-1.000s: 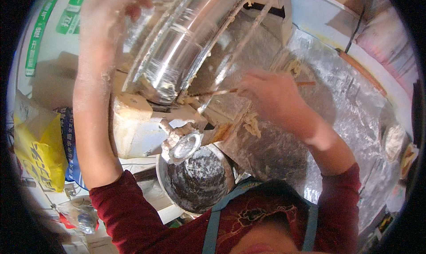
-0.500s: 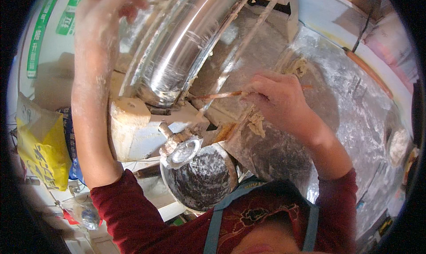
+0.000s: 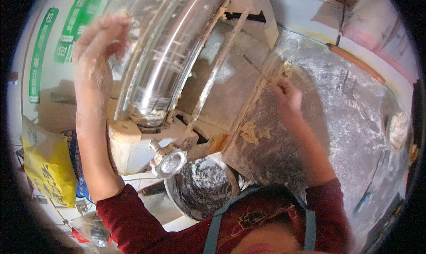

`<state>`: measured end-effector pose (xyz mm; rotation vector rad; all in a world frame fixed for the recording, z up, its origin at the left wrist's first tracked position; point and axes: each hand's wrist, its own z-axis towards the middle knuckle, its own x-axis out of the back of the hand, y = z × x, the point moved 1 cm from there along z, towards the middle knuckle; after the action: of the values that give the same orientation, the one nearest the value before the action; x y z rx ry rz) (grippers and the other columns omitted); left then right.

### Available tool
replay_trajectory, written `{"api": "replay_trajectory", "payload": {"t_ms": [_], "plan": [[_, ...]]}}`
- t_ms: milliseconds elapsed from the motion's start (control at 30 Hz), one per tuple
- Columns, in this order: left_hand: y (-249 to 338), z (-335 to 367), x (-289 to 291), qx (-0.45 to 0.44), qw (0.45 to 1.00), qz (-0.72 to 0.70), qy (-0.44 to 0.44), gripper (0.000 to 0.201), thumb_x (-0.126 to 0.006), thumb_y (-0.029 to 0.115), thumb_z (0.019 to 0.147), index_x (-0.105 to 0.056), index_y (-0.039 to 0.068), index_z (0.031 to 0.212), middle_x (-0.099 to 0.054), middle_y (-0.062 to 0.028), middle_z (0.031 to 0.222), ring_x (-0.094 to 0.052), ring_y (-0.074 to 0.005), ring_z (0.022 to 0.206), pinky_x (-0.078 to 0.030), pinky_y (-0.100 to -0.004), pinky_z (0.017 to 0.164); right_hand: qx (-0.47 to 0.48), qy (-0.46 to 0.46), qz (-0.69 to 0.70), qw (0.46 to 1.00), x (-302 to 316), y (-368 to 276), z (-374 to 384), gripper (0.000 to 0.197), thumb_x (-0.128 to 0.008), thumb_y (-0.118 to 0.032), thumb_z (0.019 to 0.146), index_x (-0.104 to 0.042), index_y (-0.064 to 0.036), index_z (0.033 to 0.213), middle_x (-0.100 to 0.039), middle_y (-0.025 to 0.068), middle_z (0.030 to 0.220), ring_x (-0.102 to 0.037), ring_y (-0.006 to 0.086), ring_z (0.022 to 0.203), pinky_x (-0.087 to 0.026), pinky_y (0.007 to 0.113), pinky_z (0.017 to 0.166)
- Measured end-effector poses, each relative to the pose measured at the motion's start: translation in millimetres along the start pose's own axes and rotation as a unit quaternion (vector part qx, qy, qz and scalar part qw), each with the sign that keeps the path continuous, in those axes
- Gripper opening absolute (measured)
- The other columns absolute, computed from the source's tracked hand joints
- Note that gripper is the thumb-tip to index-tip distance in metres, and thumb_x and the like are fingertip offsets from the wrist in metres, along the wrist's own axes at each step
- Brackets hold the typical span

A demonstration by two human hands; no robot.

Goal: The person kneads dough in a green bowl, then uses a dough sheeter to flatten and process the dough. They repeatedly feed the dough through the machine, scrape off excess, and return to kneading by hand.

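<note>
My right hand (image 3: 286, 96) is closed around a thin brown stick (image 3: 254, 64), blurred by motion. The stick points up and left over the dusty metal slope of a rolling machine. Raised at the far left, my floury left hand (image 3: 102, 36) has loosely bent fingers, blurred but apart, beside the machine's shiny metal roller (image 3: 166, 63). Pale dough-like bits cling near that hand and along the roller's edge. Dough scraps (image 3: 253, 133) lie by the slope's right edge, on the near side. A floury adjusting knob (image 3: 172, 163) sticks out at the machine's near end.
A dark, flour-dusted round pan (image 3: 202, 183) sits below the knob. To the right stretches a floury metal worktop (image 3: 355, 121), with a wooden rod (image 3: 357, 64) along its back edge and a bowl of white powder (image 3: 398, 130). A yellow bag (image 3: 51, 169) stands at the left.
My right hand has moved away from the roller's near end, swinging the stick up over the slope. My left hand has shifted slightly nearer. The whole view has moved a little.
</note>
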<state>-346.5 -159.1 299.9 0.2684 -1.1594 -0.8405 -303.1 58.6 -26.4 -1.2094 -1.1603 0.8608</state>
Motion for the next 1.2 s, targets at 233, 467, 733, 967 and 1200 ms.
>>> {"api": "replay_trajectory", "payload": {"t_ms": [233,467,733,967,1200], "plan": [[10.5,-6.4,-9.1,0.026,0.999,0.026,0.006,0.017,-0.053,0.011,0.083,-0.066,0.004,0.093,-0.057,-0.0017,0.073,-0.048,-0.0083,0.064,-0.035,-0.021,0.058,0.14,-0.03,0.151,0.978,-63.1,-31.7,74.1,0.024,-0.06,-0.015,0.086,-0.059,-0.0002,0.104,-0.059,0.0093,0.083,-0.052,0.0169,0.07,-0.043,0.032,0.064],[5.5,-0.2,-10.1,0.012,0.999,0.05,0.002,0.019,-0.053,0.01,0.082,-0.064,0.002,0.094,-0.057,-0.0022,0.075,-0.047,-0.0086,0.065,-0.035,-0.0214,0.06,0.287,-0.16,0.197,0.924,-109.0,-74.6,101.4,0.02,-0.059,-0.016,0.086,-0.062,-0.003,0.101,-0.057,0.0049,0.083,-0.055,0.0144,0.078,-0.045,0.032,0.07],[5.2,-2.3,-8.4,0.009,0.997,0.072,0.011,0.021,-0.057,0.017,0.083,-0.066,0.002,0.094,-0.058,-0.0017,0.074,-0.049,-0.0094,0.066,-0.037,-0.0224,0.062,0.241,-0.327,0.244,0.88,-91.4,-57.5,-11.1,0.02,-0.061,-0.016,0.084,-0.063,-0.0006,0.096,-0.064,0.0134,0.083,-0.06,0.0191,0.078,-0.046,0.032,0.071],[-7.7,-0.8,-3.4,-0.044,0.995,0.084,0.021,0.023,-0.059,0.021,0.083,-0.069,0.005,0.096,-0.057,0.0003,0.071,-0.045,-0.0078,0.063,-0.035,-0.0214,0.06,0.063,-0.222,0.006,0.973,-6.3,-7.2,-44.2,0.021,-0.059,-0.017,0.085,-0.063,-0.0002,0.097,-0.058,0.0108,0.077,-0.052,0.0225,0.07,-0.043,0.033,0.067],[-1.0,-1.2,-9.5,0.006,0.999,0.033,0.024,0.02,-0.057,0.021,0.085,-0.068,0.007,0.094,-0.06,0.0009,0.073,-0.047,-0.0056,0.063,-0.034,-0.0194,0.058,0.011,-0.078,-0.258,0.963,73.3,27.1,-86.8,0.028,-0.058,-0.007,0.08,-0.061,-0.0041,0.107,-0.057,0.0127,0.105,-0.053,0.032,0.102,-0.044,0.039,0.086]]}}
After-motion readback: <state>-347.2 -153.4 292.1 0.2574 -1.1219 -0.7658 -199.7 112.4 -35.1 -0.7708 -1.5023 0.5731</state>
